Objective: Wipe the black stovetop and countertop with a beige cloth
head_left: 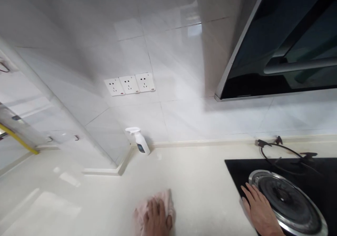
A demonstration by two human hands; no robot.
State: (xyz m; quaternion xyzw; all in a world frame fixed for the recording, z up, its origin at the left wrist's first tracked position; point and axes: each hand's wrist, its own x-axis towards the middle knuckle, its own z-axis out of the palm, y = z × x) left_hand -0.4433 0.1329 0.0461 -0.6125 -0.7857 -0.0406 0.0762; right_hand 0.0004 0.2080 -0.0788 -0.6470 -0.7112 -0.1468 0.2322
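My left hand (156, 218) presses a pale pink cloth (162, 197) against the cream countertop (195, 187), its fingers bent over the fabric. The cloth is bunched and slightly blurred. To the right, my right hand (259, 208) lies palm down with fingers stretched, holding nothing. It rests at the left edge of the black stovetop (231, 167), with the fingertips over the silver rim of the round burner (286, 197). Part of that rim is hidden under the hand.
A white spray bottle (142, 143) stands against the tiled wall below several sockets (129, 85). A dark range hood (263, 78) juts out at upper right. Behind the burner lies a black wire pot stand (263, 152). A wall corner (116, 171) and yellow pipe (19, 141) are left.
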